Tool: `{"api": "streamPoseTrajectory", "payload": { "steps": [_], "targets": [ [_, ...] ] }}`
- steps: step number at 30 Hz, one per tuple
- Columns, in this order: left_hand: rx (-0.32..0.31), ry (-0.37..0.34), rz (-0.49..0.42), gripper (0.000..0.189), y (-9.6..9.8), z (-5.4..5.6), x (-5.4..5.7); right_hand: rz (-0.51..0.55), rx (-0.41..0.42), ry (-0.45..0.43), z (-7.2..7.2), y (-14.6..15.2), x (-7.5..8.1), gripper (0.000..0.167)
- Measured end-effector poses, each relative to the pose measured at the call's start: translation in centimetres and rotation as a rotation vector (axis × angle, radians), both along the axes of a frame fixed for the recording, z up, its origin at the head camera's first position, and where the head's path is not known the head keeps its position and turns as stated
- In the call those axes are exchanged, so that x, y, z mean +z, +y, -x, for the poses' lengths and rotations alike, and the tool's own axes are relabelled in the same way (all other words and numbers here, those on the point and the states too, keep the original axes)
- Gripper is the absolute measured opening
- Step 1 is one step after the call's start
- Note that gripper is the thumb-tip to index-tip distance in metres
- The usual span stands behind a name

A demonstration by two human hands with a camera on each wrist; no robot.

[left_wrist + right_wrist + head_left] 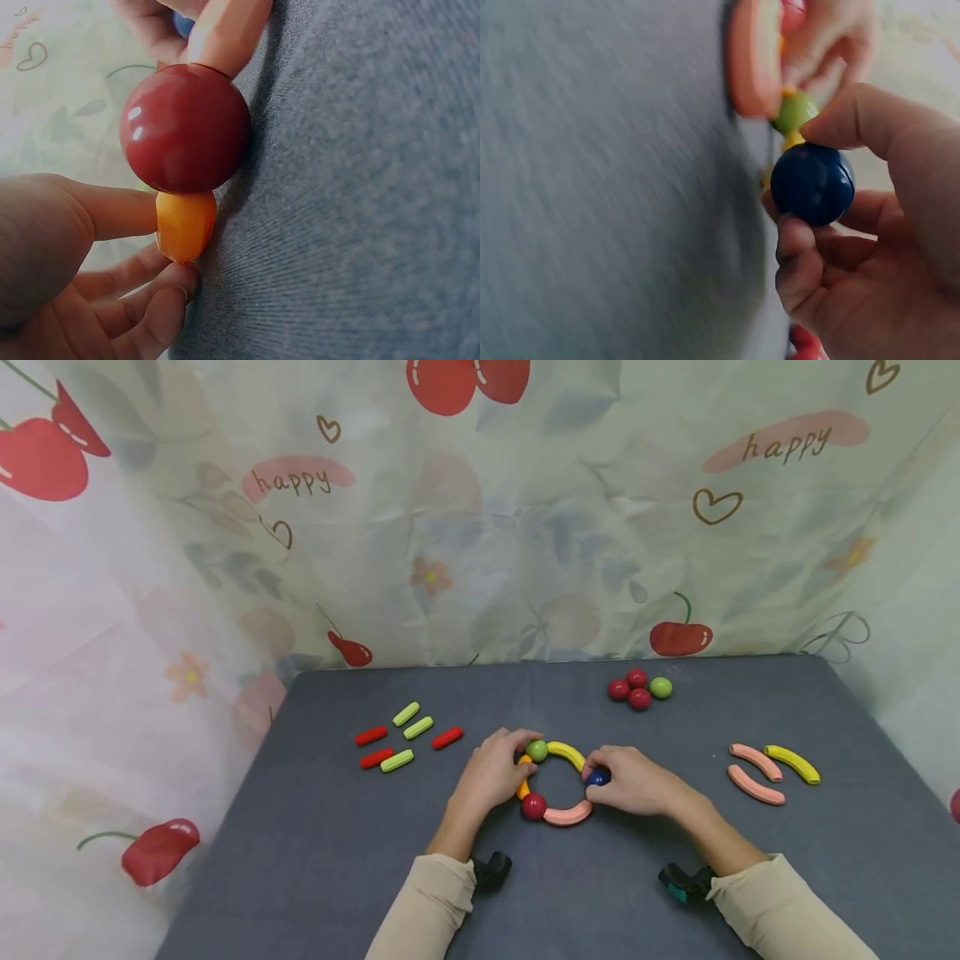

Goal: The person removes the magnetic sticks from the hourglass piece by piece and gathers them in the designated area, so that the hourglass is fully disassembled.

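Observation:
A ring of curved rods and balls lies mid-table. My left hand (491, 772) is at its left side, pinching the orange curved rod (185, 226) between thumb and fingers, fingertips right by the green ball (537, 750). Below that rod, the dark red ball (533, 807) joins a pink curved rod (567, 814). On the right side, my right hand (637, 782) holds a blue ball (813, 184) between thumb and fingertips, at the end of the yellow curved rod (566, 753). In the head view, the fingers partly hide the blue ball.
Several short rods, including a red rod (447, 737) and a light green rod (418, 727), lie to the left. Red balls (639, 699) and another green ball (661, 687) sit at the back. Farther right are pink rods (756, 786) and a yellow rod (793, 764). Patterned cloth (510, 527) hangs behind.

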State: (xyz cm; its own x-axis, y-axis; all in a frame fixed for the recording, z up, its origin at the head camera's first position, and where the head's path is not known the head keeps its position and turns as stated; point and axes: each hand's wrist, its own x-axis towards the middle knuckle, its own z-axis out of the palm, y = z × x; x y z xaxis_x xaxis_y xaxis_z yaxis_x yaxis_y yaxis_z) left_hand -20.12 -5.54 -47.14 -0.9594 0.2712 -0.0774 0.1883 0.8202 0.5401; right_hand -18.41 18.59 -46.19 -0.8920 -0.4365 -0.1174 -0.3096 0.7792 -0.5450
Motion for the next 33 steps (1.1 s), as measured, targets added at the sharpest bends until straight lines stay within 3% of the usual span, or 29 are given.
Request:
{"api": "streamPoseTrajectory", "payload": {
  "steps": [4, 8, 12, 17, 22, 25, 27, 30, 33],
  "targets": [
    [-0.005, -0.013, 0.005, 0.045, 0.0, 0.0, 0.1, 0.044, -0.071, 0.053, 0.8, 2.6, 0.9, 0.025],
    [-0.004, -0.021, 0.001, 0.045, -0.1, 0.0, 0.1, 0.045, -0.254, 0.101, 2.6, 5.7, 1.8, 0.041],
    [-0.009, -0.022, 0.001, 0.045, -0.1, 0.1, 0.1, 0.006, -0.379, 0.136, 4.4, 8.2, 1.3, 0.047],
    [-0.018, -0.016, 0.0, 0.043, 0.0, 0.1, -0.1, -0.039, -0.41, 0.145, 5.6, 9.5, 0.0, 0.049],
    [-0.033, -0.009, 0.024, 0.044, 0.0, 0.0, 0.1, -0.08, -0.429, 0.222, 5.1, 9.4, -0.7, 0.048],
    [-0.041, -0.003, 0.032, 0.045, -0.1, -0.1, 0.1, -0.078, -0.411, 0.311, 3.9, 7.9, -0.5, 0.04],
    [-0.041, 0.003, 0.032, 0.044, -0.2, -0.1, 0.1, -0.067, -0.344, 0.324, 2.9, 6.2, -0.1, 0.031],
    [-0.031, 0.018, 0.042, 0.044, -0.1, -0.1, 0.1, -0.003, -0.193, 0.219, 1.7, 3.0, 0.2, 0.023],
    [-0.014, 0.03, 0.048, 0.043, 0.2, -0.1, 0.1, 0.05, -0.095, 0.116, 1.3, 0.4, -0.1, 0.029]
  ]
}}
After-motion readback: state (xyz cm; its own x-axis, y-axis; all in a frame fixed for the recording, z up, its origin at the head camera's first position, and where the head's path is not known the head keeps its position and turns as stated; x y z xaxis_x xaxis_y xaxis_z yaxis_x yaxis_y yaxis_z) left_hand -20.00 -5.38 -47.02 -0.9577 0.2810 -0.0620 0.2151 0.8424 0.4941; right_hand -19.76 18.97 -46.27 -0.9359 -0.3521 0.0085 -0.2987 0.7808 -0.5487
